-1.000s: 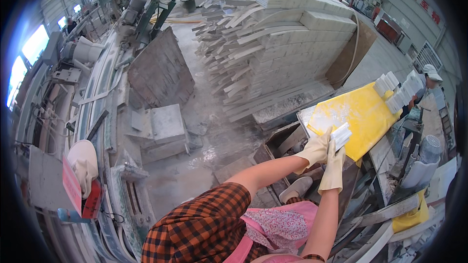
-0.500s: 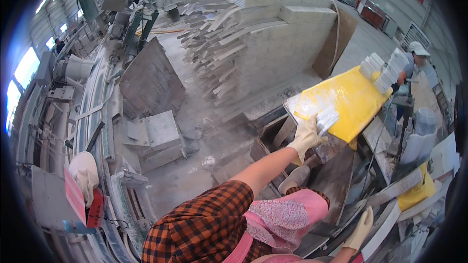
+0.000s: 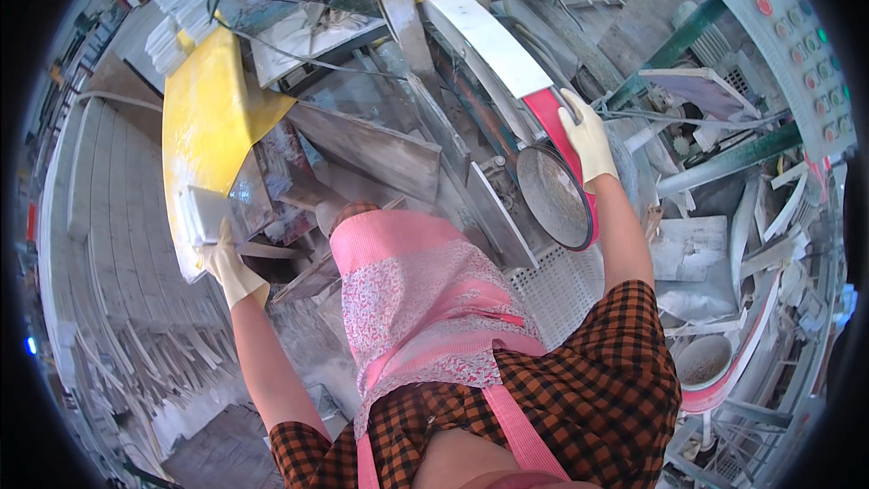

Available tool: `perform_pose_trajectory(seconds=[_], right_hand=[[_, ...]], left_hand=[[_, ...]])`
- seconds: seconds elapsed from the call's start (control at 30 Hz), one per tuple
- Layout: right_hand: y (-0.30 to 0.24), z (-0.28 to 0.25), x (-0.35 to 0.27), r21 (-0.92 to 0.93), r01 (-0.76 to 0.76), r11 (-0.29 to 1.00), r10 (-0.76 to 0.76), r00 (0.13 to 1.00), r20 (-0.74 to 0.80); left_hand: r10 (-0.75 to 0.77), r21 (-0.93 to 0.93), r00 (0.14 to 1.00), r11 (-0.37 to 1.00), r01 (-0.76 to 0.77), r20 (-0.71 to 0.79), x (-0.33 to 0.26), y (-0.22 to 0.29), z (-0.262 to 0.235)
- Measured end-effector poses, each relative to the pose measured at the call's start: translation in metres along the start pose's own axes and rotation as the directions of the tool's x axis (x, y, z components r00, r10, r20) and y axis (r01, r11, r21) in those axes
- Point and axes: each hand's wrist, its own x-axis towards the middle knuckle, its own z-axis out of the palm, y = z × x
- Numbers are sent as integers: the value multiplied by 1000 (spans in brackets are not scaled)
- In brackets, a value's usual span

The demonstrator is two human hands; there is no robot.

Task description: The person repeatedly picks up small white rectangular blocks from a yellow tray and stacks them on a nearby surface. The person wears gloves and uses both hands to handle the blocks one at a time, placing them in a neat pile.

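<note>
My gloved left hand (image 3: pixel 228 267) is closed on the near end of a small stack of white stone strips (image 3: pixel 205 215). The stack rests at the near edge of a yellow sheet (image 3: pixel 206 122) draped over a bench on the left. Over on the right, my gloved right hand (image 3: pixel 590 140) lies along a red belt (image 3: pixel 561 131), fingers stretched out and a gap showing beside the thumb. Just beyond those fingertips, a long white strip (image 3: pixel 480 41) lies on the belt. Below, the belt bends around a dusty round wheel (image 3: pixel 552 195).
More white strips (image 3: pixel 172 23) are piled at the yellow sheet's far end. A panel with coloured buttons (image 3: pixel 797 54) stands at the upper right. Brown boards (image 3: pixel 371 145) lean between the bench and belt. Stacked slabs (image 3: pixel 118 235) stand along the left, with offcuts (image 3: pixel 787 217) at right.
My view has swung to the right, bringing the belt and button panel into sight. My right hand has come up to the red belt. My left hand stays at the white strips.
</note>
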Motion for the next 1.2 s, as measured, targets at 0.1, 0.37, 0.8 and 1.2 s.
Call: perform_pose_trajectory(seconds=[0.1, 0.37, 0.8, 1.2], right_hand=[[-14, -6, 2, -188, 254, 949, -247, 967, 64], [-31, 55, 54, -564, 279, 777, -121, 946, 302], [-25, 77, 94, -642, 495, 585, -381, 867, 321], [-15, 116, 141, -544, 554, 630, -352, 828, 436]], left_hand=[[31, 8, 999, 999, -31, 43, 15, -18, -7], [291, 314, 956, 904, -290, 45, 70, -45, -31], [164, 516, 986, 843, -152, 22, 42, -14, -9], [232, 650, 969, 750, -120, -88, 56, -28, -27]])
